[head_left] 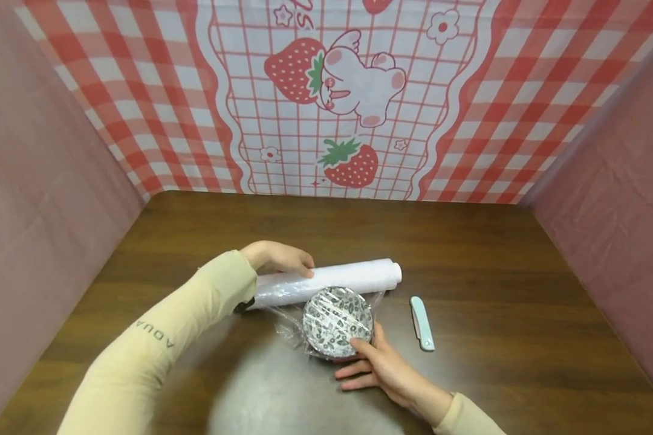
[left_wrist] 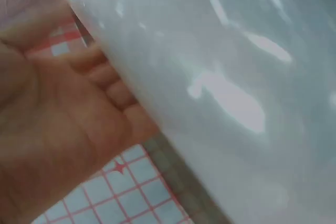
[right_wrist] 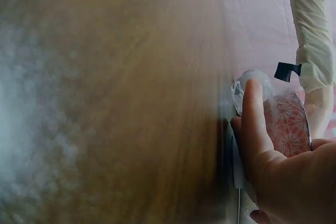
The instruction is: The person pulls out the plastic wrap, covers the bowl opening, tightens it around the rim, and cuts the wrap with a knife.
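Observation:
A white roll of cling film (head_left: pixel 354 277) lies slantwise across the middle of the table. My left hand (head_left: pixel 283 258) grips it from the far side in the head view; in the left wrist view the fingers (left_wrist: pixel 113 85) go partly out of sight behind the roll. Just in front stands a bowl (head_left: pixel 337 323) with a grey flower pattern inside and a red patterned outside. Clear film stretches over its top and bunches at the left. My right hand (head_left: pixel 383 368) holds the bowl's near right side, thumb at the rim, the lower fingers spread apart.
To the right of the bowl lies a light blue folding knife (head_left: pixel 422 323), folded. The wooden table (head_left: pixel 522 290) ends at a red checked cloth (head_left: pixel 354 163) behind, with pink cloth at both sides. A dark band (head_left: pixel 243 305) sits at my left wrist.

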Available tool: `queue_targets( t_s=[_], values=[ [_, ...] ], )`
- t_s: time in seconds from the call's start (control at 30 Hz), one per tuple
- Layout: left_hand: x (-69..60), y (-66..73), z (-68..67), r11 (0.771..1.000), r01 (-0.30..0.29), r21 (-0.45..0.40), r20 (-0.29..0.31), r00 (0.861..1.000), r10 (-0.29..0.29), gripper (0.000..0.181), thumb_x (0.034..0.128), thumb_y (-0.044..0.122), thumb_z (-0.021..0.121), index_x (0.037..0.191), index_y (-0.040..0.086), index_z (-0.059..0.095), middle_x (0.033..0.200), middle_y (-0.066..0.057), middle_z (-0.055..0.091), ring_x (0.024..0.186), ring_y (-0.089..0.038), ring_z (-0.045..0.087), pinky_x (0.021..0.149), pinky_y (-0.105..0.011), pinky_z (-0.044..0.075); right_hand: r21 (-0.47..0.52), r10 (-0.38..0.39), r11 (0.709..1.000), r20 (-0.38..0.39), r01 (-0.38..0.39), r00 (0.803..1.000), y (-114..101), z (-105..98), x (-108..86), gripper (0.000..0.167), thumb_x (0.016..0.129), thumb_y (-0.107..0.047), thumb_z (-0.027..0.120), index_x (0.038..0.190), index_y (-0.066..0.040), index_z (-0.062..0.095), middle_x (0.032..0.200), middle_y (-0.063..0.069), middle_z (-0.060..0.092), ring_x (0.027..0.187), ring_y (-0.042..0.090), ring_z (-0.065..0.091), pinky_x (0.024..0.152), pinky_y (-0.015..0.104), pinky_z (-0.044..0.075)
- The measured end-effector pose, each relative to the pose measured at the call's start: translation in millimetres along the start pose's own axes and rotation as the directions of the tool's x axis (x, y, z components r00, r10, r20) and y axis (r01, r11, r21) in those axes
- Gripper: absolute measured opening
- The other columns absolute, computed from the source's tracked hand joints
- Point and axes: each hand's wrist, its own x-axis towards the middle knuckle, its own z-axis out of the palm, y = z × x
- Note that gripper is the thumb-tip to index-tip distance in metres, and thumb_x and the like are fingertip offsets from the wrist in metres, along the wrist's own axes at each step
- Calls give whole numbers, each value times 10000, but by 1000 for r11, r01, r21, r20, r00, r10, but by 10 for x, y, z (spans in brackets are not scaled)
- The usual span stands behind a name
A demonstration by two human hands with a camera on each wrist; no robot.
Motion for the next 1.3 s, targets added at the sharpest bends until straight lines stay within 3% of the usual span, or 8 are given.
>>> queue_targets(
  t_s=[0.1,0.3,0.5,0.63,0.83,1.03,1.3],
  values=[
    [3,-43,17,1000,-17,-21,13,1000,17,430,918,226,505,1268,-14,438,1327,-167,432,1223,-281,410,1051,-376,307,6,-2,1000,-7,2,1000,-4,-17,2,630,947,-186,405,1359,-111,-66,1095,259,560,853,347,643,741,502,516],
    [13,-98,57,995,11,-97,-78,997,-18,568,834,272,632,1285,-21,447,1338,-153,444,1221,-275,423,1051,-377,308,16,5,1000,0,-5,1000,-20,-66,-9,600,926,-152,415,1332,-89,-21,1002,205,598,859,329,644,755,491,515],
    [31,-143,111,987,-4,-163,-76,997,-9,392,816,271,651,1117,25,600,1125,-75,596,994,-179,560,913,-311,429,7,2,1000,4,-2,1000,-13,-91,-19,567,921,-141,408,1315,-73,7,968,194,616,855,320,646,756,487,516],
    [18,-161,141,979,1,-202,-123,992,-26,387,795,258,668,1100,33,589,1134,-75,571,1008,-182,533,935,-321,409,2,-1,1000,14,0,1000,-18,-116,-10,551,920,-140,406,1310,-69,23,947,186,626,839,300,652,761,477,517],
    [5,-137,167,987,-25,-157,-184,983,-4,375,786,247,671,1081,42,565,1157,-90,544,1087,-226,483,999,-382,349,4,-10,1000,24,10,1000,-26,-150,-10,571,920,-134,407,1330,-68,16,952,165,625,832,285,654,772,470,515],
    [19,-139,231,988,-47,-144,-255,967,9,458,766,203,696,1138,-20,549,1149,-118,567,1061,-238,516,967,-376,394,-1,-22,1000,31,22,999,-25,-157,-52,610,938,-144,408,1357,-85,-31,947,182,633,821,289,659,764,466,519],
    [63,-137,252,986,-78,-149,-368,930,18,478,722,170,747,1102,-42,548,1054,-113,578,935,-193,526,843,-292,444,-3,-10,1000,10,10,1000,-42,-107,-113,576,915,-120,408,1314,-45,-1,901,233,641,772,265,667,742,451,528]
  ],
)
